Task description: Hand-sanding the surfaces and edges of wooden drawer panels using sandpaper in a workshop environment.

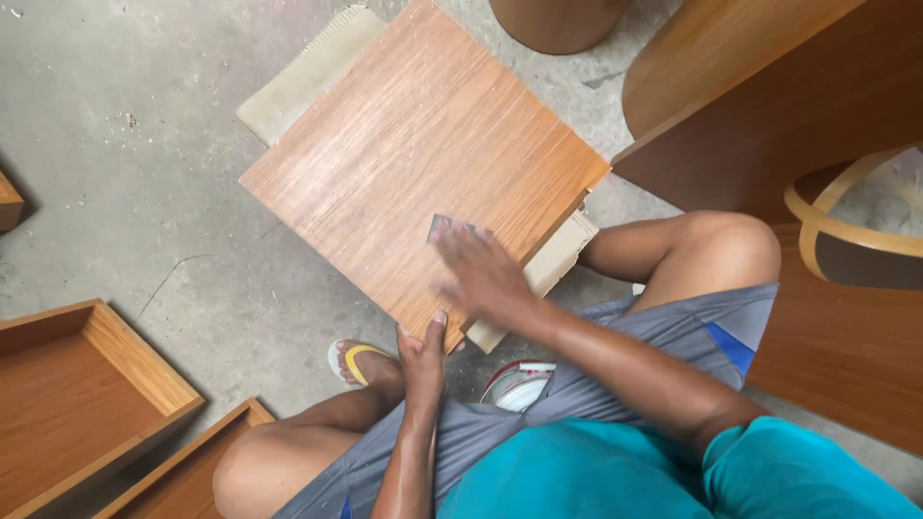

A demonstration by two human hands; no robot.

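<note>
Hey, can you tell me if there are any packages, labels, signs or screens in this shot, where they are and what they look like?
None of those show: no package, label, sign or screen.
Nearest thing: a round red and white container on the floor between the person's legs; whether it carries a label cannot be told.
Right hand presses a small grey sheet on the bare wooden panel; left hand steadies its near corner.

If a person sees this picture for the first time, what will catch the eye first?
First, the square wooden panel in the middle, lying on pale padding over the concrete floor. The right hand, blurred, presses a small grey sheet on its surface, while the left hand grips the near corner. Open wooden drawers sit at lower left.
</note>
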